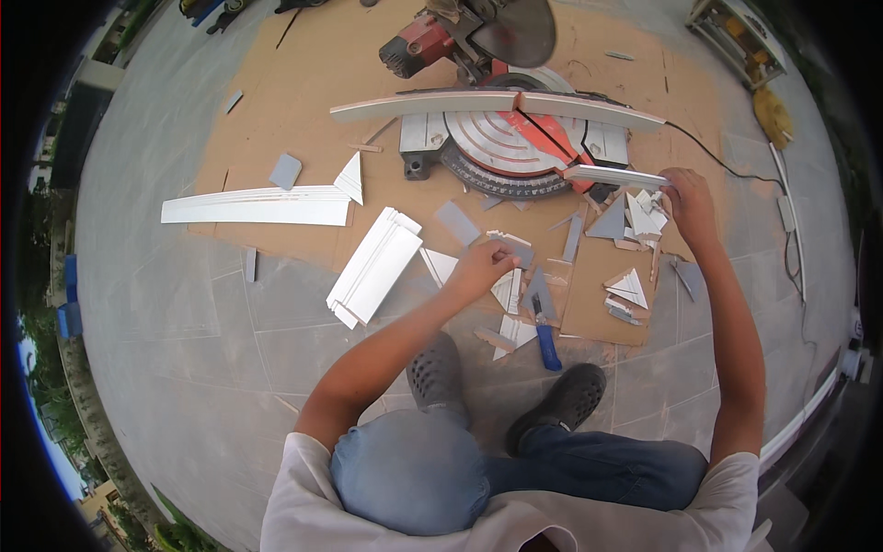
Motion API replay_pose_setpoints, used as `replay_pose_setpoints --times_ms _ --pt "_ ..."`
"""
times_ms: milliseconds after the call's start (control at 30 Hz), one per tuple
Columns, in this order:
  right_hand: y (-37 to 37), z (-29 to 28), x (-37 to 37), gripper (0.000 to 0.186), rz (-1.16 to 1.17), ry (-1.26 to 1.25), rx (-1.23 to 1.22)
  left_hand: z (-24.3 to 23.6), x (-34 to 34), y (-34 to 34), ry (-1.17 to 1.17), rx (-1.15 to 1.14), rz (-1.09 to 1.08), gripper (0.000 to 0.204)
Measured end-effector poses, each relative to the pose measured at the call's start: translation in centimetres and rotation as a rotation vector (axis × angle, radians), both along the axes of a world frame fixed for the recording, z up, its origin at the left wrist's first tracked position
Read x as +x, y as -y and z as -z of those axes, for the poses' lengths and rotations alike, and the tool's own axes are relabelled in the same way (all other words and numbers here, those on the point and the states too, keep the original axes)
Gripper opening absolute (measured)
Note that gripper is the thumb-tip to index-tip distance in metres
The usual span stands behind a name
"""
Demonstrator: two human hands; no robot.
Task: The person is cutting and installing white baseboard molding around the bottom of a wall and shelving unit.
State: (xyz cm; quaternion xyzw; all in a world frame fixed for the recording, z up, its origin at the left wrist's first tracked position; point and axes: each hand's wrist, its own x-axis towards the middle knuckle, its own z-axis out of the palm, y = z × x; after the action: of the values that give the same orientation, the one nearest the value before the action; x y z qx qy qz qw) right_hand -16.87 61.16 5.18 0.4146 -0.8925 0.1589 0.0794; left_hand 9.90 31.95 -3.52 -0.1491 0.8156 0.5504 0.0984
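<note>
My right hand (pixel 690 208) grips the end of a short white moulding strip (pixel 618 177). The strip's other end reaches the front of the miter saw's round base (pixel 501 138). My left hand (pixel 482 272) hovers low over scattered offcuts, its fingers pinched together. Whether anything small is between them I cannot make out. Just beyond those fingertips lies a grey offcut (pixel 517 250). A utility knife (pixel 546 342) with a blue handle rests on the floor close by, its blade toward the saw. The saw head (pixel 478 41) is raised.
A long white moulding (pixel 258 206) and a stack of shorter white mouldings (pixel 375 267) lie on the left. Triangular offcuts (pixel 629 287) litter the cardboard sheet (pixel 598 313). A black cable (pixel 727 158) runs right from the saw. Fence boards (pixel 589 111) cross the saw.
</note>
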Motion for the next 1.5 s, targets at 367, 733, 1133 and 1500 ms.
replay_pose_setpoints --times_ms 367,733,1133,1500 --pt "8.4 2.4 -6.8 0.025 -0.048 -0.138 -0.107 4.2 -7.7 -2.6 0.21 0.584 -0.147 0.034" --pt "6.8 4.2 -10.8 0.038 0.152 -0.022 0.074 5.0 -15.6 -11.5 0.217 0.927 -0.35 0.06" --pt "8.4 4.3 -11.3 0.04 0.12 -0.1 0.23 6.2 -17.5 -12.6 0.195 0.997 -0.538 0.036" --pt "8.3 5.3 -10.9 0.044 0.207 -0.128 0.236 6.5 -10.8 -8.6 0.264 0.837 -0.473 0.022"
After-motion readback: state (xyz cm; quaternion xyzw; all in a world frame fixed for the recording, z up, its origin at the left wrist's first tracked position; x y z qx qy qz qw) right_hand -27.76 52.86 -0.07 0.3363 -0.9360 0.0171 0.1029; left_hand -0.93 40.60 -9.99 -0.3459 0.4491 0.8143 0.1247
